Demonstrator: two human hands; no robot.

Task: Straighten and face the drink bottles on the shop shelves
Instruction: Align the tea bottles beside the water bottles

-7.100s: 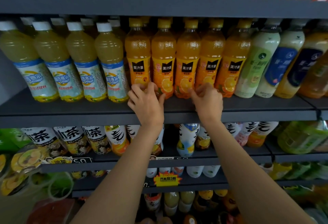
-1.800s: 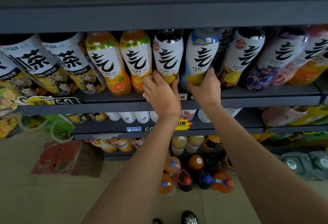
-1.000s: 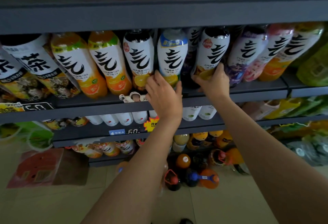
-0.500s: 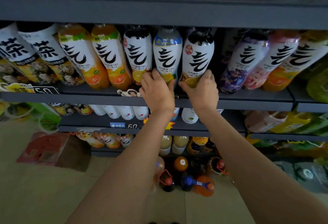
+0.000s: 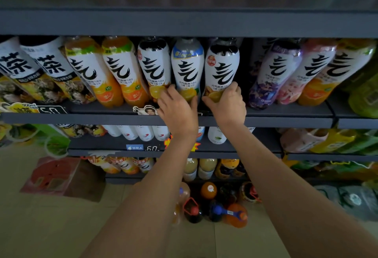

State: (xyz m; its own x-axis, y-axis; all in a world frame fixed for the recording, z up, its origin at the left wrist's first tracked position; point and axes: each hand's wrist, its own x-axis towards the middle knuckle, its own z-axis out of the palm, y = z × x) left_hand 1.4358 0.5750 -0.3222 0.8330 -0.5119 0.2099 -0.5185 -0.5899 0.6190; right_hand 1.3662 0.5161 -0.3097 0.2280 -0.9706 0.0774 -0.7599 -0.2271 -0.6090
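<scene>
the dark shelf [image 5: 286, 112] carries a row of white-labelled bottles. above its front edge the left hand [image 5: 178, 110] grasps the blue-topped bottle [image 5: 187, 67]; beside it the right hand [image 5: 227, 104] grasps the black-topped bottle [image 5: 222, 67].

You have a dark gap [image 5: 246, 69] at one o'clock, between the black-cap bottle [image 5: 222, 67] and purple bottle [image 5: 274, 73]; elsewhere bottles stand packed.

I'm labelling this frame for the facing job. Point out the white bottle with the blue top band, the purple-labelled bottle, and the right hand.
White bottle with blue top band [image 5: 187, 67]: head view, on its label's middle.
Purple-labelled bottle [image 5: 275, 73]: head view, on its label.
Right hand [image 5: 228, 104]: head view, on the hand's back.
</scene>
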